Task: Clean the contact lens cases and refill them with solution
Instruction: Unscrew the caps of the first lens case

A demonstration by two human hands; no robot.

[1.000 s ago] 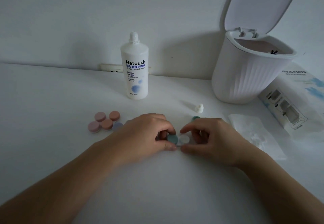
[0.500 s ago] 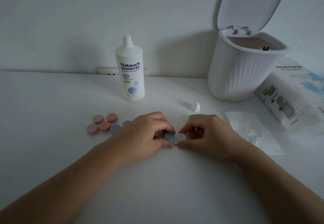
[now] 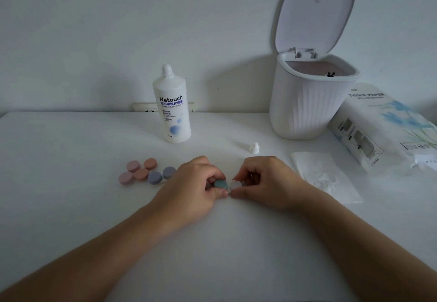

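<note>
A contact lens case lies on the white table between my hands. My left hand [image 3: 191,183] pinches its teal-capped side [image 3: 220,184] between thumb and fingers. My right hand [image 3: 264,178] pinches the clear uncapped side [image 3: 235,185]. Left of my hands lie capped cases: a pink one [image 3: 129,172], an orange one [image 3: 146,169] and a purple one [image 3: 161,175]. The white Natouch solution bottle [image 3: 172,107] stands upright behind them with its tip bare. Its small white cap [image 3: 255,148] lies on the table behind my right hand.
A white ribbed bin [image 3: 307,103] with its lid raised stands at the back right. A tissue paper pack [image 3: 383,126] lies right of it. A flat white tissue [image 3: 324,176] lies right of my right hand. A wall socket [image 3: 142,107] sits behind the bottle.
My view has tilted up, so everything sits lower in the frame. Both hands stay on the teal case; the fingers shift slightly on it.
</note>
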